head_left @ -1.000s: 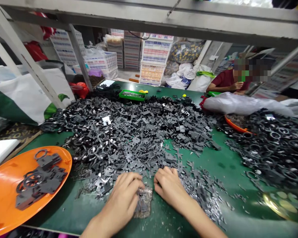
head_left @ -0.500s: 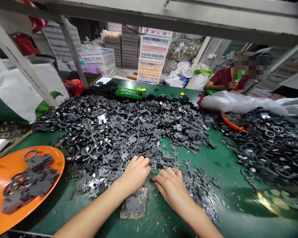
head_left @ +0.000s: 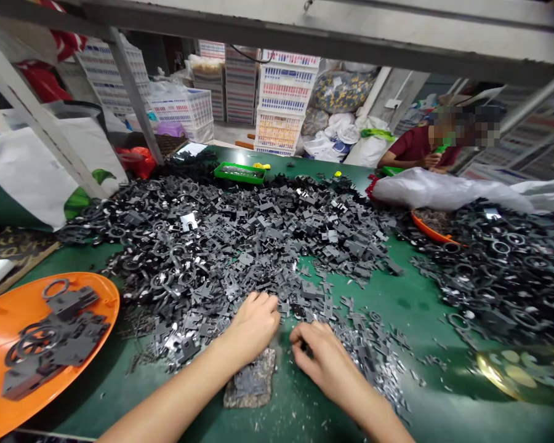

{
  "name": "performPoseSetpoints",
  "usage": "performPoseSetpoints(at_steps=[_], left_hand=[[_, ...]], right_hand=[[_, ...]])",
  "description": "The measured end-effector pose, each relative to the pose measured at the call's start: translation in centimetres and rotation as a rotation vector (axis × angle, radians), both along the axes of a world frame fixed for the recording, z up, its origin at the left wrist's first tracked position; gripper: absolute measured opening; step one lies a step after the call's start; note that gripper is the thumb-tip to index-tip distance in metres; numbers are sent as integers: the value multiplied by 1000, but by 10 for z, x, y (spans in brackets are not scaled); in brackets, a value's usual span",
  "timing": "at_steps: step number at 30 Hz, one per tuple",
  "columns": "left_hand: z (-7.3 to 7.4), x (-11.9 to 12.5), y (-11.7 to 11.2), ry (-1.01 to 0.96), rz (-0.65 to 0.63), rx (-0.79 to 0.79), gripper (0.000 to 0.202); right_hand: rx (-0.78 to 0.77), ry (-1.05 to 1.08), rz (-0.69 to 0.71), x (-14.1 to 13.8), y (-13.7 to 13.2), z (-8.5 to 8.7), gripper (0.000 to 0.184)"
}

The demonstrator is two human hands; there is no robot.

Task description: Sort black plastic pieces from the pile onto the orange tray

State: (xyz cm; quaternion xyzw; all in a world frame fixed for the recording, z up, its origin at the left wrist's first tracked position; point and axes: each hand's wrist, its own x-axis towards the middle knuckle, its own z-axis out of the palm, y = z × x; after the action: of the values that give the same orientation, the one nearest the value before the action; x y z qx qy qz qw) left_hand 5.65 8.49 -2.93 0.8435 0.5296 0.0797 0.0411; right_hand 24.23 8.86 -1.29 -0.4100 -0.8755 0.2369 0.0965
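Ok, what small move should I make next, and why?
Perhaps draw your left hand toward the rough slab: it's at the near edge of the grey parts pile, beyond the slab, while your right hand is to the slab's right.

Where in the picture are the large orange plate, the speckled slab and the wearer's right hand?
Orange plate [head_left: 13, 307]: head view, bare inner surface.
Speckled slab [head_left: 248, 402]: head view, near edge.
Right hand [head_left: 322, 355]: head view, back of the hand.

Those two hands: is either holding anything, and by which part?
That can't be told: the left hand, by the grey parts, and the right hand both hide their grip.
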Motion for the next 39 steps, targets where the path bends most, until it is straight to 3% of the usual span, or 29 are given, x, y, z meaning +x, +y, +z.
performPoseSetpoints(at_steps=[10, 17, 21, 25, 27, 30, 32, 37, 39], left_hand=[[9, 2, 2, -35, -39, -27, 15], [15, 6, 4, -249, -22, -105, 6], [28, 11, -7, -505, 102, -182, 7], [33, 20, -31, -743, 230, -313, 20], [33, 24, -43, -969, 264, -442, 25], [31, 24, -56, -1466, 314, -694, 31], [28, 22, -60, -1618, 357, -739, 33], [19, 13, -71, -1424, 413, -477, 20], [20, 10, -77, -1265, 396, -408, 26]], right_hand=[[-32, 326, -161, 10, -9, -2, 17], [-92, 519, -347, 17, -11, -7, 23], [-249, 650, -423, 16, -15, -6, 25], [-397, 753, -348, 3, -24, -3, 27], [-376, 761, -298, -4, -30, -2, 25], [-267, 730, -294, -10, -36, -1, 19], [-246, 720, -307, -11, -39, 0, 17], [-317, 665, -244, -9, -40, 2, 19], [-372, 631, -241, -10, -41, 2, 20]])
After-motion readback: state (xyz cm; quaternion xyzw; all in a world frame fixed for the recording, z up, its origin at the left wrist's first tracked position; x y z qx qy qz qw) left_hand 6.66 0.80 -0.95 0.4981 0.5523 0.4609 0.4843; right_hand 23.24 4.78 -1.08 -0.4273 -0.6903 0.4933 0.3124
